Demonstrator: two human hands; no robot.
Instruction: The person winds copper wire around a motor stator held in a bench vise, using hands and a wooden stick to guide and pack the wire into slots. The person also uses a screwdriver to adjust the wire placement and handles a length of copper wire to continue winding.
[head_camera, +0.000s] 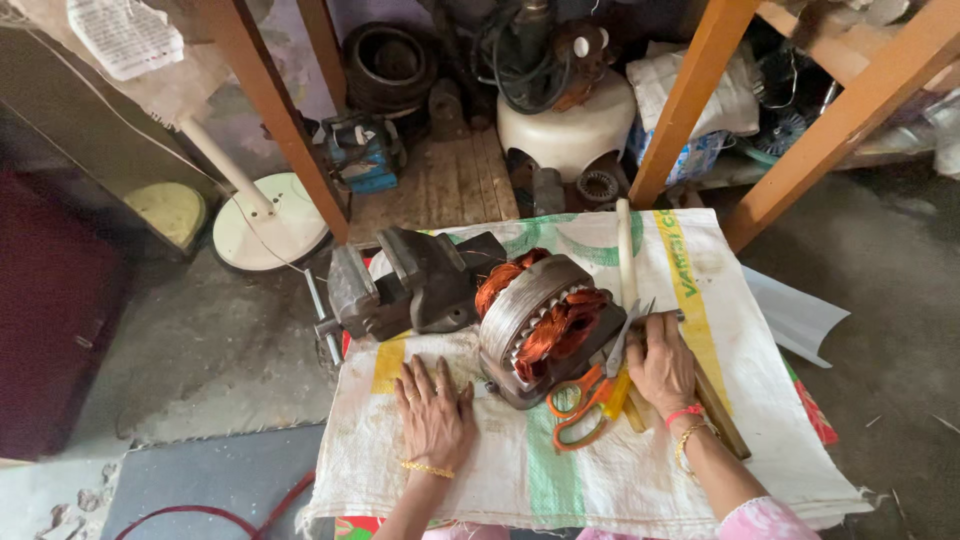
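With the left hand (435, 410) lying flat and empty on the bench (600, 480) and the right hand's (660, 365) fingers on tools beside the orange scissors (580, 405), that mid-frame motor stator (545, 325) looks unbraced, so it could easily roll and snag its copper windings.

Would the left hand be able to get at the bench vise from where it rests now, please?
Probably yes: the left hand lies flat on the woven sack, and only bare sack lies between it and the vise just beyond.
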